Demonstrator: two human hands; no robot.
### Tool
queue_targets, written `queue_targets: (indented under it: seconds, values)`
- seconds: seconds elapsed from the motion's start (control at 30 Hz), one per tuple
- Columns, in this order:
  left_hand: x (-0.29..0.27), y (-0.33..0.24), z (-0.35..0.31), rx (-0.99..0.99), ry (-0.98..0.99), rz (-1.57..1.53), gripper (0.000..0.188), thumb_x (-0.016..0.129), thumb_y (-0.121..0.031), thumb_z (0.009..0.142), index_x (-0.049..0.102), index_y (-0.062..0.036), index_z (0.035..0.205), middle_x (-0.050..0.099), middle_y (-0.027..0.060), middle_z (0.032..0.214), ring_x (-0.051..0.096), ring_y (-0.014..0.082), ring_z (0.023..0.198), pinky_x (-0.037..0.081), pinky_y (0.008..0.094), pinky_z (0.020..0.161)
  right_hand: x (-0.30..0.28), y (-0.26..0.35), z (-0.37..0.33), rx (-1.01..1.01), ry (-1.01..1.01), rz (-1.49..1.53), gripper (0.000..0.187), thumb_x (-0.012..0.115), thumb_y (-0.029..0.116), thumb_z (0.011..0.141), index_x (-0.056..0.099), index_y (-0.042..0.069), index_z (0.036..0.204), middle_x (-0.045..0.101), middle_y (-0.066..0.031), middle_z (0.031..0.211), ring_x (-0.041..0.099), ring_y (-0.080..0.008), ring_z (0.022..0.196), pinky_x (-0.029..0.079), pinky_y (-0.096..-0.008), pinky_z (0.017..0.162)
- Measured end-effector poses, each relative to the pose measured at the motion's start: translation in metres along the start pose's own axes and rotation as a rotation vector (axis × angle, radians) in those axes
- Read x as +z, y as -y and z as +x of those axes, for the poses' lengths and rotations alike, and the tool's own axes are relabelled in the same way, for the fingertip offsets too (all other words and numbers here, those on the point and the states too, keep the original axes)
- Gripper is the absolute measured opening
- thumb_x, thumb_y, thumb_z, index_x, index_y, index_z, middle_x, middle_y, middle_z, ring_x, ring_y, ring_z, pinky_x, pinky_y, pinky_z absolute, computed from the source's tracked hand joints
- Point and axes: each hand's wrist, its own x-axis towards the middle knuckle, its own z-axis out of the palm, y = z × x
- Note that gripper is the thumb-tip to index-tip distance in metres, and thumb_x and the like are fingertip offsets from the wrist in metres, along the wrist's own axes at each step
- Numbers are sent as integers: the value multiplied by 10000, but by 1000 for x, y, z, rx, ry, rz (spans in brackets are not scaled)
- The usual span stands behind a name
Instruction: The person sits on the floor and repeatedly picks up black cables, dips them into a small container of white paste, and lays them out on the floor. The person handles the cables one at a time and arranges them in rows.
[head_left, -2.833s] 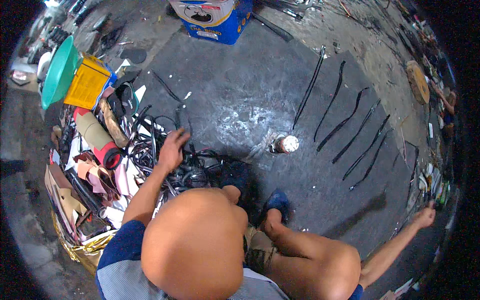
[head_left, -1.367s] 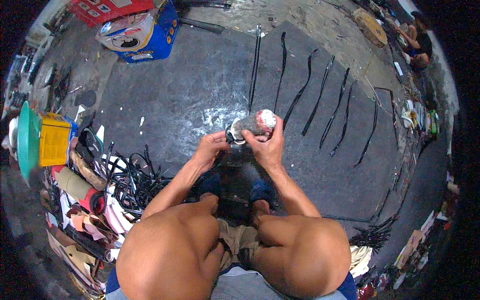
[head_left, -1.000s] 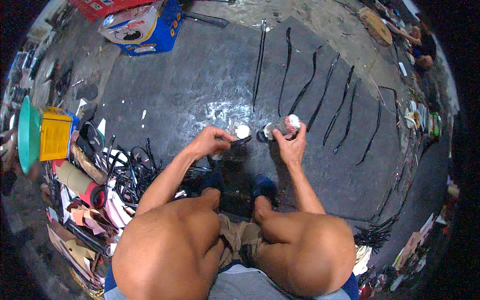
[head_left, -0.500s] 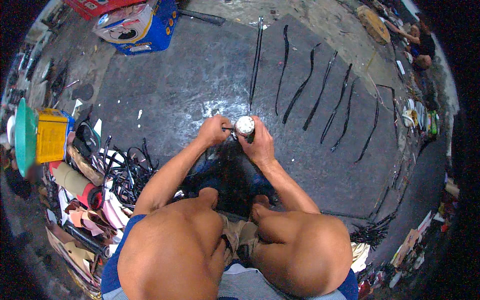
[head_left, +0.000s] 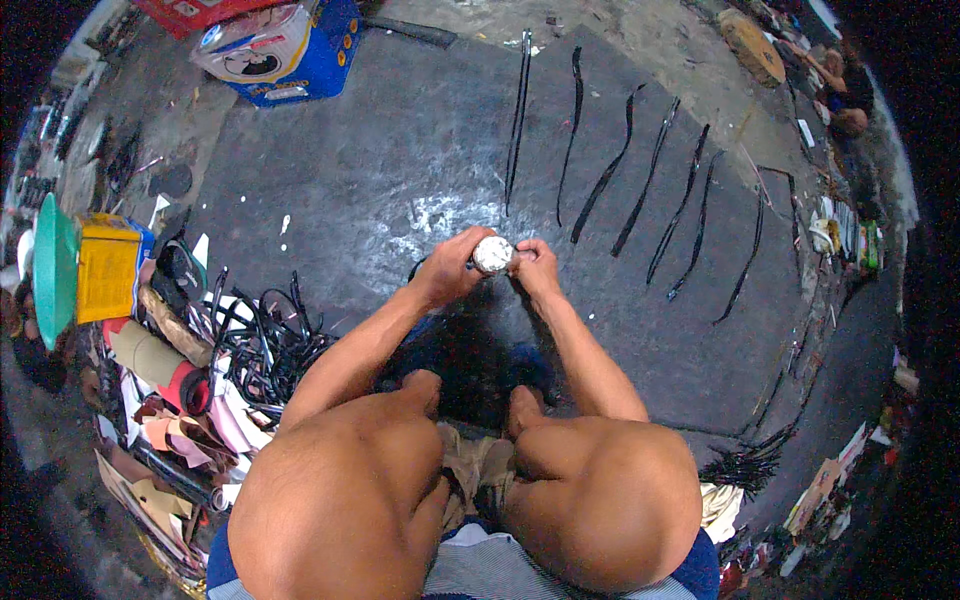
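My left hand is closed around an upright round object with a pale, blotchy top; its body is mostly hidden below. On the right side of that object, my right hand is closed in a pinch against its edge. What those fingers hold is too small to make out. A short curve of black strip shows beside my left hand. Beyond my hands, several long black strips lie spaced out in a row on the dark mat.
To the left lie a tangle of black strips and scraps of sheet material. A yellow tin with a green disc stands beyond them. A blue box sits at the far left. Another person is at the far right.
The pale-topped object has passed from my right hand's grip to my left. My left hand has moved right onto it, and my right hand has shifted to a pinch at its right side.
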Motion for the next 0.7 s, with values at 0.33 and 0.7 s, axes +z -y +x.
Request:
queue_targets:
  seconds: [0.33, 0.7]
  values:
    - [-7, 14, -8, 7, -21, 16, 472, 724, -142, 858, 562, -24, 1286, 651, 192, 1260, 626, 387, 1173, 512, 428, 993, -62, 174, -118, -337, 186, 466, 287, 725, -51, 814, 538, 128, 937, 627, -16, 871, 571, -125, 792, 437, -258, 724]
    - [0, 16, 0, 45, -38, -26, 420, 743, -121, 839, 574, -43, 1216, 655, 181, 1167, 646, 394, 1097, 535, 434, 925, -106, 347, -170, -662, 411, 309, 396, 671, 31, 895, 468, -23, 1231, 558, -86, 1036, 545, -153, 958, 446, -250, 842]
